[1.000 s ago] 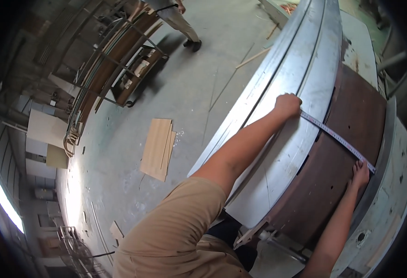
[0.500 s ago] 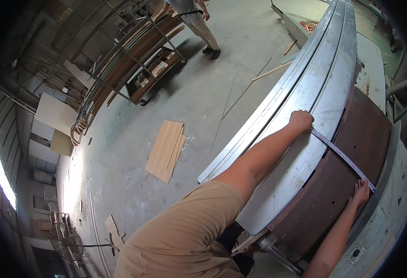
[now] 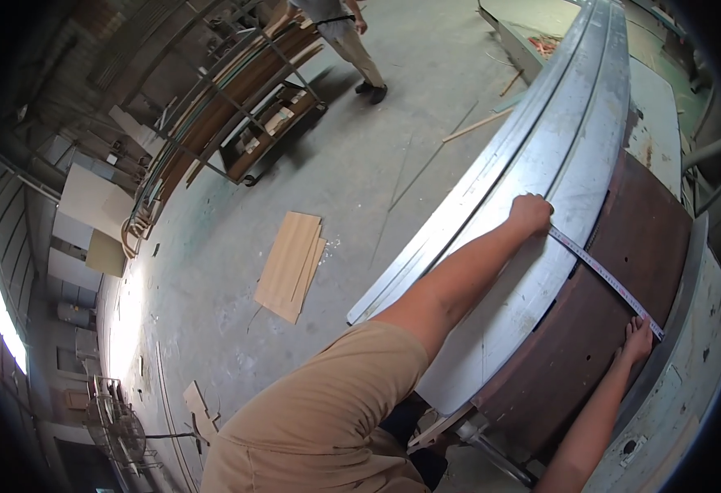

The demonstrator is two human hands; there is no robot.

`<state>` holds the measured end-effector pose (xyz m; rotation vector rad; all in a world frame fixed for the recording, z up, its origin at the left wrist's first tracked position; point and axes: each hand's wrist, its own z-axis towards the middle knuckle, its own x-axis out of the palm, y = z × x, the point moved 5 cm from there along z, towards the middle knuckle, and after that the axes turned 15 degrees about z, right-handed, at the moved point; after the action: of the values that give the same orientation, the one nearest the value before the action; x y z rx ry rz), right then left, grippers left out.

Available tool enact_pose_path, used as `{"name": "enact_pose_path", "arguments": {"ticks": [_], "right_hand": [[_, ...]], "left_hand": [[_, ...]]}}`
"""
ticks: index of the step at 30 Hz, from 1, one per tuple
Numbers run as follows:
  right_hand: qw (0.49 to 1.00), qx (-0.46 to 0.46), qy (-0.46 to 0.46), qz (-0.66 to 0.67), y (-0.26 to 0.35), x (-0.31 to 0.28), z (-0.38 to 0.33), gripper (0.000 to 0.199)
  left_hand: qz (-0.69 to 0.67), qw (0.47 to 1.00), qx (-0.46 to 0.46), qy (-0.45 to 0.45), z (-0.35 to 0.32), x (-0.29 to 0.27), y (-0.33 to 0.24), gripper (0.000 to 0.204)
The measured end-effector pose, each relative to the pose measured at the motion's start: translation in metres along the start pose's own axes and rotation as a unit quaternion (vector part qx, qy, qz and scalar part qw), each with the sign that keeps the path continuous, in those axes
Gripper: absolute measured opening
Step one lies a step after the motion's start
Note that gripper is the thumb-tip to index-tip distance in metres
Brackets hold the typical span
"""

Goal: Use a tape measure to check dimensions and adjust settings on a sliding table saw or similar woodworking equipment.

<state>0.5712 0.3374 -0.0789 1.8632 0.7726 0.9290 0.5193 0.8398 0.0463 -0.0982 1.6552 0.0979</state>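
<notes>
Tape measure (image 3: 605, 279) ends hidden under left hand (image 3: 531, 215), right hand (image 3: 635, 342).

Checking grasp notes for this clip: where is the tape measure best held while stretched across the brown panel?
By its two ends, as now: the tape measure lies flat and taut across the brown panel, too thin to pinch mid-span. The left hand pins one end from the metal sheet side; the right hand presses the other down from the panel's near edge.
</notes>
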Motion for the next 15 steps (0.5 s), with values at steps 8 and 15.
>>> {"name": "enact_pose_path", "arguments": {"ticks": [8, 15], "right_hand": [[0.999, -0.041, -0.008, 0.013, 0.012, 0.053, -0.055, 0.033], [0.998, -0.068, -0.014, -0.005, 0.031, 0.061, -0.074, 0.032]], "left_hand": [[0.032, 0.996, -0.003, 0.079, 0.011, -0.011, 0.017, 0.031], [0.064, 0.995, 0.007, 0.074, 0.008, -0.009, 0.016, 0.032]]}}
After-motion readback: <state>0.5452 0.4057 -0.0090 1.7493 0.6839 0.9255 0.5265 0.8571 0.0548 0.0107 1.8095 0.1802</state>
